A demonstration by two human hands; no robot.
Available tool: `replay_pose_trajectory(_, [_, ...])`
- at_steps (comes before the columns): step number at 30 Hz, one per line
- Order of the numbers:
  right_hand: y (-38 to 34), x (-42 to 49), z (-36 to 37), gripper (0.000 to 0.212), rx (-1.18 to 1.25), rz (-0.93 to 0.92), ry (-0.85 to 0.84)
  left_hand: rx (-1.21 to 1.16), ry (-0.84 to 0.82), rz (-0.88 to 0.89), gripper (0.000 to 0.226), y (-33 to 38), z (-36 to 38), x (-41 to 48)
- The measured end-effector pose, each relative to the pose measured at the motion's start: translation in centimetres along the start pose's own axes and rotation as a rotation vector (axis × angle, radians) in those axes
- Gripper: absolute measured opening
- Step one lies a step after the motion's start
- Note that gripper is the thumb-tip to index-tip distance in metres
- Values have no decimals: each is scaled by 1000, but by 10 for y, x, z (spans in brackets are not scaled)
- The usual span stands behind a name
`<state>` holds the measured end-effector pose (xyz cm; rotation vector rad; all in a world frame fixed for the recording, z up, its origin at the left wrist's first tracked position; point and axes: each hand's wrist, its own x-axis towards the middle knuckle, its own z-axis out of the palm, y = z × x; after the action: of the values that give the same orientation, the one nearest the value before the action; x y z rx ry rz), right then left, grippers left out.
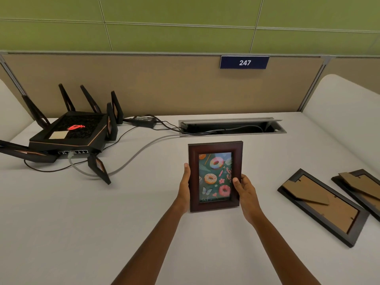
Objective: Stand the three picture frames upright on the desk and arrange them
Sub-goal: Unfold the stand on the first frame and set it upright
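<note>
Left hand [183,187], right hand [245,192] clamped on brown frame [214,176] sides; two frames [320,206] [357,187] face-down right.

An office cubicle: fabric partition [164,83], numbered desk plate [244,62], router [70,132], cable hatch [232,126].

**Wood, cardboard, plastic and cloth on a matt desk**

The held picture frame [215,175] looked like dark reddish wood with a soft sheen, its glazed front glossy over a printed paper picture. The two face-down frames [322,206] [358,188] showed matt brown cardboard backs inside black, smooth rims. The desk [82,223] was a pale, matt, smooth surface. The router [70,130] appeared to be black plastic, partly textured. The cable tray [232,125] looked like brushed metal. The partition [164,85] seemed tan woven cloth.
</note>
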<state>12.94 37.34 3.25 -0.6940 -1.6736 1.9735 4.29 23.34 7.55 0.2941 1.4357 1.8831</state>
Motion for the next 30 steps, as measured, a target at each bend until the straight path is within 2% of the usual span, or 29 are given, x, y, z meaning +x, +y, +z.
replay_pose_trajectory(5, [-4,-2,0,20,-49,-4,3,34,55,15,53,0,1,-3])
replay_pose_trajectory(8, [-6,-6,0,22,-97,-17,9,76,207,69,57,-6,1,-2])
replay_pose_trajectory(11, [-4,-13,-7,33,-174,-34,70,311,542,274,47,-16,-1,-5])
replay_pose_trajectory(12, [-3,-17,-11,33,-209,-52,103,403,630,361,49,-18,-1,-9])
replay_pose_trajectory(14, [-2,-23,-21,32,-281,-81,161,560,701,551,65,-21,-1,-14])
replay_pose_trajectory(15, [-2,-26,-27,31,-315,-94,178,653,695,644,71,-24,-1,-16])
replay_pose_trajectory(17, [-4,-31,-39,31,-373,-120,185,845,607,814,64,-32,3,-20])
replay_pose_trajectory(21, [-8,-37,-72,29,-462,-157,216,1130,287,1035,44,-55,26,-25])
replay_pose_trajectory(26, [-13,-43,-120,31,-626,-210,311,1287,2,926,47,-90,70,-24])
replay_pose_trajectory(30, [-19,-45,-159,29,-763,-217,381,1328,-89,825,49,-109,101,-19])
